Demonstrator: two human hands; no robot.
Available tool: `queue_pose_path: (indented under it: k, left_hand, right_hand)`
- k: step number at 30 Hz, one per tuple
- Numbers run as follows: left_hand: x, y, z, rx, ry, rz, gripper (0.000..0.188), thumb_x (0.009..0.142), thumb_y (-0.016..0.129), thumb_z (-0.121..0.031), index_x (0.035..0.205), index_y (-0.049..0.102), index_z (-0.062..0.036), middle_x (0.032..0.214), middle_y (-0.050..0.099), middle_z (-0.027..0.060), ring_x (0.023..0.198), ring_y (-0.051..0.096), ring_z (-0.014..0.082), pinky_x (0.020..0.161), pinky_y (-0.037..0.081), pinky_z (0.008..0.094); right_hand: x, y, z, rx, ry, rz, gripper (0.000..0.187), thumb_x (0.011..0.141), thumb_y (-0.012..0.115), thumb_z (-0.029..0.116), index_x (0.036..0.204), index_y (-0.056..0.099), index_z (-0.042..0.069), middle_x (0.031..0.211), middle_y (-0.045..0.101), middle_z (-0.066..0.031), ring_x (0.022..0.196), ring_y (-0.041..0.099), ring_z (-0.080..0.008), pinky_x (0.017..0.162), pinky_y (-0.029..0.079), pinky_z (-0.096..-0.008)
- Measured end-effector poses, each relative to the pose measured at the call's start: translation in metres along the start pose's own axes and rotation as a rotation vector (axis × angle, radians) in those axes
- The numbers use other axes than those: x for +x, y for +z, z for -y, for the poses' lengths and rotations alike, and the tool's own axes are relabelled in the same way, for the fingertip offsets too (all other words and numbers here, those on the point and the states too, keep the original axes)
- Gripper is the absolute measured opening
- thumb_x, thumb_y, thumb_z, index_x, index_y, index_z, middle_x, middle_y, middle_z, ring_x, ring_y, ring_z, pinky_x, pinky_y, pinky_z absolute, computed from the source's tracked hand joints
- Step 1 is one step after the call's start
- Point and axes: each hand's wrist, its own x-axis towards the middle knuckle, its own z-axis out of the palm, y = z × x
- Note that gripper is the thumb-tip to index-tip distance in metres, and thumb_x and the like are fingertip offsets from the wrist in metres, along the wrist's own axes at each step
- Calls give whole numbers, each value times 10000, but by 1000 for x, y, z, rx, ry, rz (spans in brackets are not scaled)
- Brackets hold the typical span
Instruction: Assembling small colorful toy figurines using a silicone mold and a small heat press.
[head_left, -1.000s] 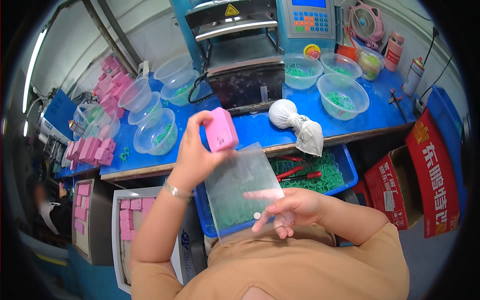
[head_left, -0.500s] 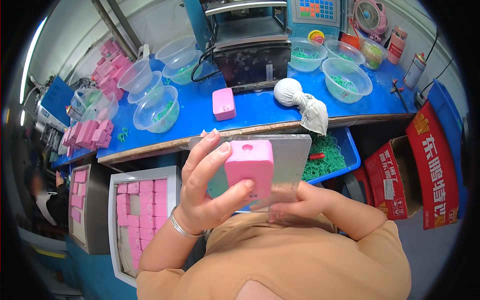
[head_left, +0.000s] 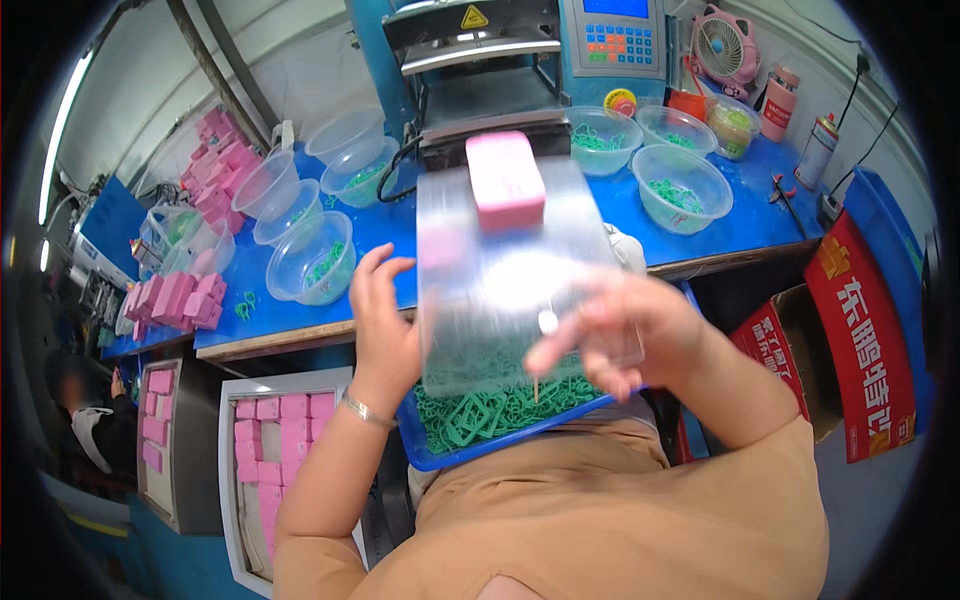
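Note:
A clear flat plate (head_left: 470, 300) spans the space between my hands, above the blue tray (head_left: 425, 462) of green cut pieces (head_left: 480, 418). On the plate's far part lies a pink block (head_left: 505, 182). My left hand (head_left: 385, 325) is at the plate's left edge, fingers stretched apart, with no block in it; whether the thumb bears on the plate is unclear. Over the plate's near right part, my right hand (head_left: 640, 325) is curled and blurred by motion. A thin tan stick (head_left: 536, 390) pokes out below its fingertips. Another pink block (head_left: 442, 246) shows through the plate.
A black press (head_left: 490, 95) with a keypad panel (head_left: 620, 45) stands behind. Clear bowls (head_left: 312, 260) holding green pieces flank it. Stacked pink blocks (head_left: 180, 298) are at left, a framed tray (head_left: 228, 430) of blocks below. A red carton (head_left: 850, 350) stands at right.
My left hand has let go of the pink block, which now lies on the plate. The plate has moved up and away, uncovering the tray. My right hand has risen from the plate's near edge.

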Motion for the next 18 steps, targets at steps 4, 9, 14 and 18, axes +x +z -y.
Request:
queue_pose_path:
  k: [4, 9, 14, 18]
  left_hand:
    - [35, 20, 5, -129, -181, 268, 613, 682, 736, -247, 1162, 434, -13, 1200, 433, 211, 1103, 467, 355, 896, 422, 377]
    - [43, 31, 24, 5, -33, 309, 701, 616, 783, -300, 1167, 473, 5, 1145, 454, 201, 1045, 478, 338, 899, 416, 379]
    - [40, 33, 7, 93, -229, 353, 763, 590, 785, -380, 1178, 476, -5, 1146, 442, 162, 1018, 517, 322, 861, 448, 372]
    - [35, 33, 9, 119, -226, 290, 765, 581, 787, -396, 1176, 485, -22, 1124, 448, 157, 1001, 524, 316, 844, 455, 372]
  right_hand:
    - [24, 20, 40, -21, -136, -179, 556, 872, 438, 163, 1364, 249, -14, 1036, 574, -299, 400, 490, -126, 348, 384, -192]
    - [40, 7, 60, 4, -121, -145, 510, 877, 425, 168, 1348, 296, 19, 1076, 559, -285, 449, 482, -111, 381, 384, -185]
    - [72, -35, 82, 142, -185, -69, 354, 881, 448, 142, 1168, 380, -54, 1077, 548, -295, 659, 617, -206, 569, 559, -265]
    - [85, -22, 77, 50, -429, -455, 366, 897, 430, 118, 1217, 382, -52, 1130, 515, -274, 785, 643, -239, 714, 561, -309]
